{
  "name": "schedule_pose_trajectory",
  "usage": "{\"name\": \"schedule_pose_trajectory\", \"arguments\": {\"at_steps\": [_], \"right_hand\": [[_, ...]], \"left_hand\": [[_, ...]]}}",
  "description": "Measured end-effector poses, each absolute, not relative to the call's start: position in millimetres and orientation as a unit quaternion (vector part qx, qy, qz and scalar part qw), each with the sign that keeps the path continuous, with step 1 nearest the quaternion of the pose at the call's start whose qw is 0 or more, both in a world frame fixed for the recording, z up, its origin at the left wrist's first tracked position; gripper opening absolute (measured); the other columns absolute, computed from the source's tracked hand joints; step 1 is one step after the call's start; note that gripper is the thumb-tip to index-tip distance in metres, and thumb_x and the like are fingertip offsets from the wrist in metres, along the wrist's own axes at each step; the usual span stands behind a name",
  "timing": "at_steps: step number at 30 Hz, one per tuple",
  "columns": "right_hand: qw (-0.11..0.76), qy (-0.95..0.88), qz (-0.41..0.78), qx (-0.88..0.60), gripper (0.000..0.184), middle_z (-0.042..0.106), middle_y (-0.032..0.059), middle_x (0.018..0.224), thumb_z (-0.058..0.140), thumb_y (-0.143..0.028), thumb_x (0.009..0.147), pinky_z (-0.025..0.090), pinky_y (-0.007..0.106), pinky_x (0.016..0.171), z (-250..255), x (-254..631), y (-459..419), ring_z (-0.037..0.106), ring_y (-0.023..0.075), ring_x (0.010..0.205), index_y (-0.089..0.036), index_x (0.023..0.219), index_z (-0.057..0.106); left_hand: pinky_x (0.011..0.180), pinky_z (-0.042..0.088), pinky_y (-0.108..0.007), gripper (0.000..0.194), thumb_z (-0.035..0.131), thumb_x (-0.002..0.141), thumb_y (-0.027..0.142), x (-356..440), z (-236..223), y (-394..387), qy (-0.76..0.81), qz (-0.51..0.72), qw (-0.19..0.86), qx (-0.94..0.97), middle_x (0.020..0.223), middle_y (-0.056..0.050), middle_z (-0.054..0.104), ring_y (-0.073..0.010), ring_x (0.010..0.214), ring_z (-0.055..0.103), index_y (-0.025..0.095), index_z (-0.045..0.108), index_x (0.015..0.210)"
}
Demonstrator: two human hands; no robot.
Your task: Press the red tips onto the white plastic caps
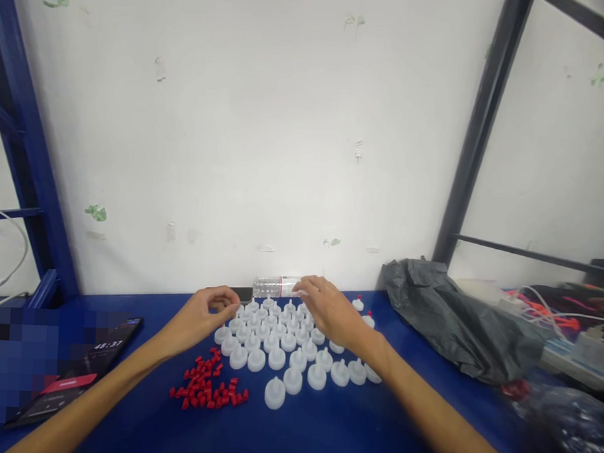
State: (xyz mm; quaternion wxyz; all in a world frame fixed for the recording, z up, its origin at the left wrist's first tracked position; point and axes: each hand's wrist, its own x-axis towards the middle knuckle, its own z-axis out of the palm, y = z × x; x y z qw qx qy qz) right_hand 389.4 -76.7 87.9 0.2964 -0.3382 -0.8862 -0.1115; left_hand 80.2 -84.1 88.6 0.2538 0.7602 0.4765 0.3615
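Note:
Several white plastic caps stand in rows on the blue table. A pile of small red tips lies to their left. My left hand hovers at the left edge of the caps, fingers curled in a pinch; what it holds is too small to make out. My right hand reaches over the far rows, fingers bent down onto the caps near a clear water bottle lying by the wall. Two caps with red tips stand to the right of that hand.
A phone showing a timer lies at the left. A crumpled grey plastic bag sits at the right, with cables and clutter beyond it. A blue frame post and a dark post flank the white wall.

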Motion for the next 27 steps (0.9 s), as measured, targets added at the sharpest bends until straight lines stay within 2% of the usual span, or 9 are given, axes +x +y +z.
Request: {"name": "schedule_pose_trajectory", "arguments": {"at_steps": [2, 5, 8, 11, 16, 21, 27], "right_hand": [[0.282, -0.905, -0.112, -0.300, 0.027, 0.062, 0.0104, 0.128, 0.043, -0.013, 0.104, 0.049, 0.043, 0.102, 86.1, 377.4, -87.6, 0.057, 0.0249, 0.118, -0.022, 0.126, 0.053], [0.261, -0.924, -0.108, -0.256, 0.025, 0.067, 0.0077, 0.124, 0.048, -0.015, 0.103, 0.049, 0.039, 0.101, 82.3, 362.3, -100.9, 0.060, 0.0225, 0.113, -0.022, 0.127, 0.055], [0.245, -0.935, -0.105, -0.235, 0.021, 0.071, 0.0047, 0.117, 0.053, -0.017, 0.103, 0.050, 0.036, 0.094, 80.5, 354.2, -108.4, 0.063, 0.0206, 0.104, -0.023, 0.122, 0.059], [0.241, -0.936, -0.111, -0.231, 0.017, 0.072, 0.0055, 0.115, 0.051, -0.018, 0.104, 0.049, 0.036, 0.090, 81.0, 353.0, -110.8, 0.064, 0.0206, 0.101, -0.023, 0.117, 0.062], [0.236, -0.936, -0.125, -0.229, 0.016, 0.072, 0.0064, 0.108, 0.049, -0.020, 0.105, 0.049, 0.035, 0.086, 80.8, 354.6, -109.2, 0.063, 0.0208, 0.096, -0.021, 0.114, 0.063], [0.228, -0.937, -0.137, -0.226, 0.015, 0.073, 0.0055, 0.105, 0.051, -0.021, 0.104, 0.049, 0.035, 0.085, 79.3, 353.6, -109.0, 0.063, 0.0211, 0.095, -0.021, 0.112, 0.064], [0.230, -0.938, -0.142, -0.217, 0.016, 0.073, 0.0053, 0.105, 0.050, -0.024, 0.104, 0.050, 0.036, 0.085, 79.1, 353.3, -110.2, 0.063, 0.0211, 0.095, -0.022, 0.111, 0.065]], "left_hand": [[0.052, 0.047, -0.029, 0.046, 0.061, 0.087, 0.061, 91.5, 84.5, -89.1, 0.468, 0.379, 0.276, 0.749, 0.083, -0.006, 0.070, -0.0207, 0.068, 0.061, 0.017, 0.068, 0.100], [0.049, 0.049, -0.030, 0.051, 0.062, 0.086, 0.065, 104.3, 80.4, -95.5, 0.450, 0.403, 0.308, 0.735, 0.086, -0.008, 0.072, -0.0218, 0.067, 0.064, 0.017, 0.068, 0.101], [0.050, 0.052, -0.030, 0.050, 0.064, 0.085, 0.065, 112.6, 79.2, -101.9, 0.436, 0.420, 0.330, 0.724, 0.089, -0.009, 0.074, -0.0236, 0.070, 0.069, 0.018, 0.068, 0.101], [0.048, 0.050, -0.029, 0.045, 0.069, 0.084, 0.063, 117.8, 78.2, -107.2, 0.431, 0.416, 0.345, 0.723, 0.091, -0.009, 0.076, -0.0260, 0.073, 0.073, 0.020, 0.071, 0.098], [0.043, 0.044, -0.029, 0.042, 0.072, 0.081, 0.062, 123.7, 74.7, -112.9, 0.444, 0.406, 0.343, 0.721, 0.069, -0.005, 0.075, -0.0241, 0.059, 0.070, 0.022, 0.072, 0.095], [0.043, 0.043, -0.030, 0.046, 0.067, 0.081, 0.066, 127.5, 71.0, -113.5, 0.455, 0.416, 0.331, 0.714, 0.070, -0.005, 0.075, -0.0224, 0.054, 0.067, 0.022, 0.071, 0.094], [0.045, 0.041, -0.030, 0.044, 0.068, 0.081, 0.065, 127.7, 70.5, -111.3, 0.471, 0.417, 0.317, 0.710, 0.056, -0.001, 0.069, -0.0219, 0.050, 0.064, 0.023, 0.072, 0.096]]}}
